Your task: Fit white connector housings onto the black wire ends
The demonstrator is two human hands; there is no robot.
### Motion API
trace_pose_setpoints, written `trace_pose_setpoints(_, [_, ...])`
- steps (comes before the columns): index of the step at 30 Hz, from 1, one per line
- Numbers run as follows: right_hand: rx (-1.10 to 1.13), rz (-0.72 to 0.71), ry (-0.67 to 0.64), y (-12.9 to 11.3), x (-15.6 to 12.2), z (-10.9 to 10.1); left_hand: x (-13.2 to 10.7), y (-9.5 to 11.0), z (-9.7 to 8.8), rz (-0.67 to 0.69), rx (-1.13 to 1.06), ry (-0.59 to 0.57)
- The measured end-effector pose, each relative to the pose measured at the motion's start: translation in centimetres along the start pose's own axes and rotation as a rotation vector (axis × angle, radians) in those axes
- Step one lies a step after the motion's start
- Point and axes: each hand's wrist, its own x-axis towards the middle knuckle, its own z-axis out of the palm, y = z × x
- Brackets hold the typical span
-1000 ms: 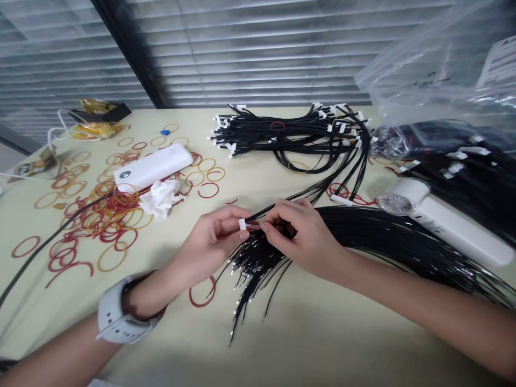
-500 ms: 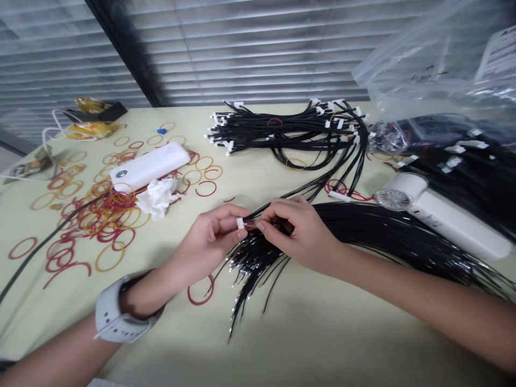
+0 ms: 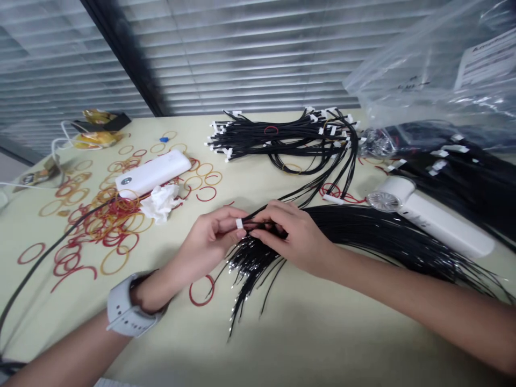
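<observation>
The white connector (image 3: 239, 223) is mostly covered by the fingers (image 3: 226, 230) of the left hand (image 3: 205, 247). The wire pinched by the right hand (image 3: 296, 239) is hidden under that hand's own fingers. The label (image 3: 489, 56) on the plastic bag (image 3: 403, 80) is cut off by the right edge, and its print is too small to read.

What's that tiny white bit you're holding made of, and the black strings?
The white connector looks like hard, matte plastic: blocky and opaque. The black wires seem plastic-coated, since they bend and shine; their glinting tips look like bare metal.
</observation>
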Motion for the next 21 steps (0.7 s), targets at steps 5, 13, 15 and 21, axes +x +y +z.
trace_pose_setpoints(5, [0.078,0.009,0.078,0.3,0.0,-0.2,0.7,0.0,-1.0,-0.025,-0.075,0.083])
trace_pose_setpoints(13, [0.152,0.062,0.38,0.3,-0.1,-1.2,0.6,0.1,-1.3,-0.069,-0.173,0.095])
trace_pose_setpoints(15, [0.147,0.018,0.476,0.0,-0.2,-1.4,0.6,0.1,-1.3,-0.068,-0.17,0.085])
trace_pose_setpoints(21, [0.037,-0.186,0.225,-0.8,-0.4,-0.3,0.2,0.2,-0.6,-0.023,-0.125,0.017])
